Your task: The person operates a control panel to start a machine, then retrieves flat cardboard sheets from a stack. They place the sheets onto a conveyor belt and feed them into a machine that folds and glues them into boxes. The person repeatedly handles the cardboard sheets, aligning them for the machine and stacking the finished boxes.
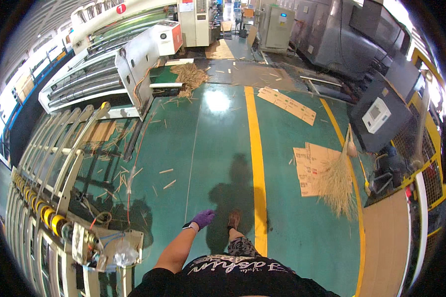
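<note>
My left hand (204,218), in a purple glove with a light band at the wrist, hangs in front of me over the green floor (163,211). Its fingers look curled together, and no object shows in it. My right hand is out of view. Below and ahead lie my shadow and one brown shoe (234,219), beside a yellow floor line (258,178). To the left stands a machine frame with metal bars and a row of yellow rollers (52,219). A clear plastic bag (125,254) rests on its near end.
Flattened cardboard (304,174) lies at the right under a straw broom (336,185). Another cardboard strip (287,105) lies ahead. Cardboard scraps (167,184) litter the floor at the left, with a heap of shreds (189,76) farther off. A red hose (136,163) crosses the floor.
</note>
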Motion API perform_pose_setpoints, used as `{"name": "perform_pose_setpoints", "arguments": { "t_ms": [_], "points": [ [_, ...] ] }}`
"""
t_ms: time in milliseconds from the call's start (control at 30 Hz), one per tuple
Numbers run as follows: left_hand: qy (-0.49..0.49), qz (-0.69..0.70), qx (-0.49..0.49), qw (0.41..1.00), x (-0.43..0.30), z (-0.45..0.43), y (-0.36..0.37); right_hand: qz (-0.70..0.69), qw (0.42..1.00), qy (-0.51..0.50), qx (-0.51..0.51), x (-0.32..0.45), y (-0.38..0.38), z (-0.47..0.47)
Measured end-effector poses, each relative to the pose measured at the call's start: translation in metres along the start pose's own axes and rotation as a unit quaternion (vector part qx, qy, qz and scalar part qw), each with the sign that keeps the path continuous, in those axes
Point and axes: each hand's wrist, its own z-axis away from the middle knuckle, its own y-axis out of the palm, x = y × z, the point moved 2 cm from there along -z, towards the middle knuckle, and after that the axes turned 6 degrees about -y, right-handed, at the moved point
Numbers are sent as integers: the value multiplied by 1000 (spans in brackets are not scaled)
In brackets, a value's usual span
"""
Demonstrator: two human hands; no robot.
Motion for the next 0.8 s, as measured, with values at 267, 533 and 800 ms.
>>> {"name": "perform_pose_setpoints", "arguments": {
  "t_ms": [267, 533, 800],
  "points": [
    [-161, -242, 167, 942, 35, -156, -100, 296, 932, -210, 19, 308, -266, -206],
    [-168, -155, 171, 958, 92, -297, -217, -165, 927, -311, -130, 559, -506, -442],
    [-80, -282, 66, 954, -78, -695, -308, -396, 916, 24, 55, 535, -633, -572]
  ]
}}
